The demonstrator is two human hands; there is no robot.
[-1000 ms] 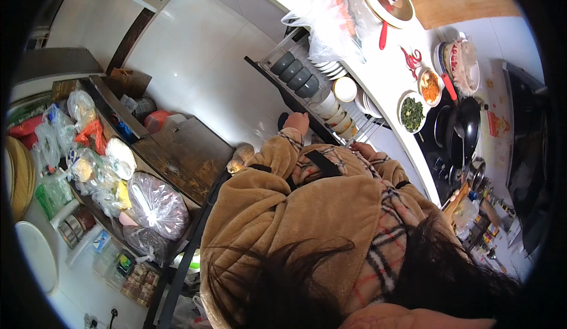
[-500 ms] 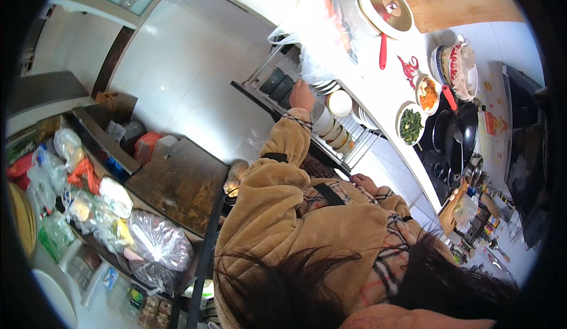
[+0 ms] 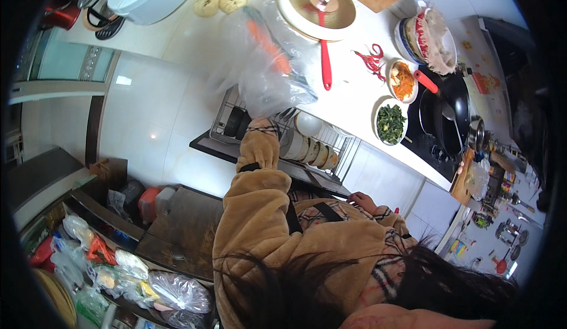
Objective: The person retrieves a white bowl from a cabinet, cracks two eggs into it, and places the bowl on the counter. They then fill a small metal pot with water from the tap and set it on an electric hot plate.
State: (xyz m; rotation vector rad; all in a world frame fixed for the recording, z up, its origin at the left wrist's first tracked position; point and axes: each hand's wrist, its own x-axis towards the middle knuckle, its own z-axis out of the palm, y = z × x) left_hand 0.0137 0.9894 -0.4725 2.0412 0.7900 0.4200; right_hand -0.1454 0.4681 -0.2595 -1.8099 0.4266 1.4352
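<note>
A wire dish drawer (image 3: 348,167) stands pulled out from beneath the white counter. My left hand (image 3: 260,125) reaches into it, between dark bowls (image 3: 237,122) on the left and a row of stacked bowls (image 3: 316,153) on the right. Its fingers are hidden at the edge of a clear plastic bag (image 3: 260,57) overhanging the counter. Behind that row sits a white bowl (image 3: 308,124). Close to the right end of the drawer front is my right hand (image 3: 362,203), fingers curled; whatever they may hold is hidden.
On the counter (image 3: 348,87) stand a lidded pan (image 3: 318,7), red chilies (image 3: 372,62), a bowl of greens (image 3: 391,122) and a bowl of orange shreds (image 3: 402,82). A black wok (image 3: 458,113) sits on the stove. Bagged goods (image 3: 177,290) fill a shelf at lower left.
The view has shifted, bringing more of the counter's left end into sight. My left hand, earlier visible above the dark bowls, now has its fingers hidden. My right hand stays near the drawer front.
</note>
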